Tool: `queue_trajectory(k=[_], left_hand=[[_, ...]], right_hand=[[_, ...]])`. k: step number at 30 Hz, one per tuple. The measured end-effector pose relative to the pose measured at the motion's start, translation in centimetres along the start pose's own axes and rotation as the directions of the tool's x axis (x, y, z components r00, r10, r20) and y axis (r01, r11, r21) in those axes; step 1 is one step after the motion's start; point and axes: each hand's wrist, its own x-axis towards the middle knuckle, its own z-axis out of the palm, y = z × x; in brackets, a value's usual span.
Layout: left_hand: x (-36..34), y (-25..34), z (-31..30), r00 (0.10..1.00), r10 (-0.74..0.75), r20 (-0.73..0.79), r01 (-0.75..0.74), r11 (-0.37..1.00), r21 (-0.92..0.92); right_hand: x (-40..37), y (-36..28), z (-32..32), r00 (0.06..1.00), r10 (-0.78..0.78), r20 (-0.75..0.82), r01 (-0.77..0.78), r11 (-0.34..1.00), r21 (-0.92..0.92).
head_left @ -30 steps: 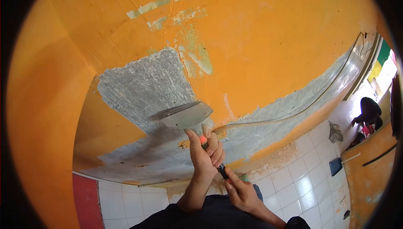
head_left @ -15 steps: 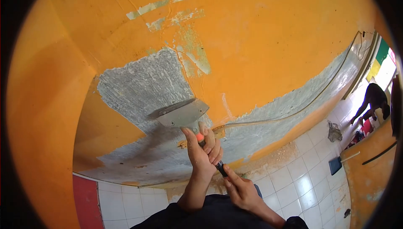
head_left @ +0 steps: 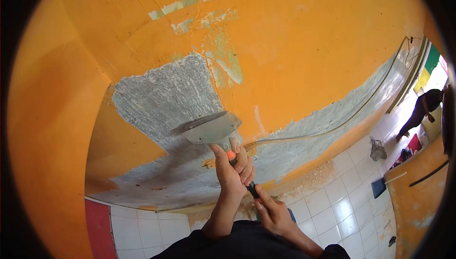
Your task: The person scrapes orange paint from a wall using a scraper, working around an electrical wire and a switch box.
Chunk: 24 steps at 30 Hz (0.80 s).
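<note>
A wide metal scraper (head_left: 213, 129) lies with its blade against the wall, over a patch of bare grey plaster (head_left: 166, 92). My left hand (head_left: 232, 171) is wrapped round the upper handle, just below the blade and by its orange-red collar. Lower down, my right hand (head_left: 273, 216) grips the black end of the same handle. Orange paint (head_left: 304, 59) surrounds the bare patch, with thin peeled strips above it. The blade's upper edge casts a dark shadow on the plaster.
A cable (head_left: 323, 134) runs along the lower wall, across a long stripped band. White floor tiles (head_left: 332, 211) lie below, dusty near the wall. At the far right a person (head_left: 420, 111) bends over beside a blue dustpan (head_left: 379, 187) and a crumpled plastic bag (head_left: 378, 149).
The scraper and both hands appear slightly further right in view, along with the wall marks. The person at the far right has shifted posture. Both my hands keep their grip.
</note>
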Motion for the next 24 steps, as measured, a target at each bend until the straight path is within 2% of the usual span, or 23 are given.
queue_trajectory(k=[2,5,8,11,19,21,24], left_hand=[[-0.4,-0.1,-0.2,1.000,-0.014,0.023,0.014,1.000,0.028],[0.2,0.2,0.3,0.999,-0.012,0.052,0.009,0.999,0.051],[-0.2,0.2,0.7,1.000,0.012,0.019,-0.013,0.999,0.051],[-0.1,0.1,0.6,1.000,0.006,0.009,-0.006,0.998,0.058],[0.1,0.8,1.4,1.000,-0.010,0.028,0.008,0.998,0.056],[0.3,1.4,2.1,0.999,0.024,0.026,-0.025,0.999,0.033],[-0.1,1.3,2.1,1.000,0.003,-0.005,-0.002,1.000,0.030]], right_hand=[[-0.4,0.2,0.6,0.992,-0.104,-0.076,0.107,0.994,0.036],[0.3,0.1,0.4,0.998,-0.057,-0.036,0.056,0.998,-0.019],[0.4,-0.3,-0.1,0.998,-0.043,-0.037,0.042,0.999,-0.019],[-0.1,0.2,0.2,0.991,-0.108,-0.073,0.107,0.994,-0.020],[0.7,-1.0,-0.4,0.995,-0.091,-0.051,0.089,0.996,-0.026],[0.5,-1.0,-0.3,0.996,-0.079,-0.038,0.078,0.997,-0.025],[1.0,-1.6,-0.7,0.989,-0.135,-0.055,0.135,0.991,-0.007]])
